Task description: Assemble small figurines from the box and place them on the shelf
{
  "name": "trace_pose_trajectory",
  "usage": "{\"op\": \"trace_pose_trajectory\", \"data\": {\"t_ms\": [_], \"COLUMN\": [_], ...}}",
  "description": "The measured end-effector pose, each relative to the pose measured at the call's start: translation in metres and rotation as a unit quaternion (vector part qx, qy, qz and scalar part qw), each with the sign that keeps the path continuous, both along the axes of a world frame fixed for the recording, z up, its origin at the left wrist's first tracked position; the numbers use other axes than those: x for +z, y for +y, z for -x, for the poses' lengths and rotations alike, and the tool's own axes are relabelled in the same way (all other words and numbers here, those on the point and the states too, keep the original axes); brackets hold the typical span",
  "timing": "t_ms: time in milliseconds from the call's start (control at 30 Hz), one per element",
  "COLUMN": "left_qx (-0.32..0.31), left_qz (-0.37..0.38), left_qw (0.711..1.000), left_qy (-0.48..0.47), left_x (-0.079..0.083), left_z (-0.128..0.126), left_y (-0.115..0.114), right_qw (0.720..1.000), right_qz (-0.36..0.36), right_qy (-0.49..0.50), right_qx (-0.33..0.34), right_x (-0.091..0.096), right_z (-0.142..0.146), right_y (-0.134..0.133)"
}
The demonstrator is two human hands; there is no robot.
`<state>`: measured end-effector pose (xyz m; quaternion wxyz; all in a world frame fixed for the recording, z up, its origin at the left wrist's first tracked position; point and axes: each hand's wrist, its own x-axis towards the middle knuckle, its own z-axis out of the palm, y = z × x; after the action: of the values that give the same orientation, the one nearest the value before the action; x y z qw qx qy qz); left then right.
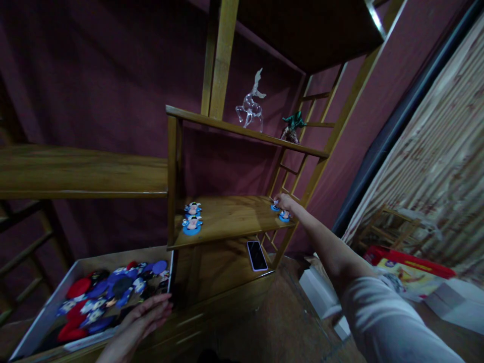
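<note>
My right hand (286,201) reaches to the right end of the middle wooden shelf (230,214). Its fingers are closed on a small figurine (275,205) with a blue base, which rests at the shelf surface and is partly hidden by the hand. Just in front stands a similar figurine (285,216). Two more, a rear figurine (193,208) and a front figurine (192,225), stand at the shelf's left end. My left hand (141,321) is held out with extended fingers, holding nothing, by the right front corner of an open box (71,282) full of red, blue and black figurines.
A phone (257,255) lies on the lower ledge. On the upper shelf (223,123) are a clear glass deer (251,106) and a green figure (293,126). White boxes (319,291) and a red box (412,267) sit on the floor at right, near a striped curtain (427,151).
</note>
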<state>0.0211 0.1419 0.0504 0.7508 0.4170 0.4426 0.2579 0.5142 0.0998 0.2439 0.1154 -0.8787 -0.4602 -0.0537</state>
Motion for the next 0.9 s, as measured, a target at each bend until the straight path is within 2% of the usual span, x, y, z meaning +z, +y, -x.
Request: {"op": "trace_pose_trajectory", "data": {"t_ms": [267, 667, 900], "left_qx": [0.012, 0.009, 0.000], "left_qz": [-0.003, -0.024, 0.004], "left_qw": [1.000, 1.000, 1.000], "left_qy": [0.008, 0.010, 0.003], "left_x": [0.006, -0.003, -0.008], "left_z": [0.003, 0.007, 0.009], "left_y": [-0.003, 0.005, 0.013], "right_qw": [1.000, 0.998, 0.994], "right_qz": [0.013, 0.064, 0.106], "right_qy": [0.019, 0.008, 0.003], "right_qx": [0.004, 0.004, 0.002], "right_x": [0.000, 0.009, 0.010], "right_z": [-0.001, 0.006, 0.011], "right_y": [0.005, 0.005, 0.005]}}
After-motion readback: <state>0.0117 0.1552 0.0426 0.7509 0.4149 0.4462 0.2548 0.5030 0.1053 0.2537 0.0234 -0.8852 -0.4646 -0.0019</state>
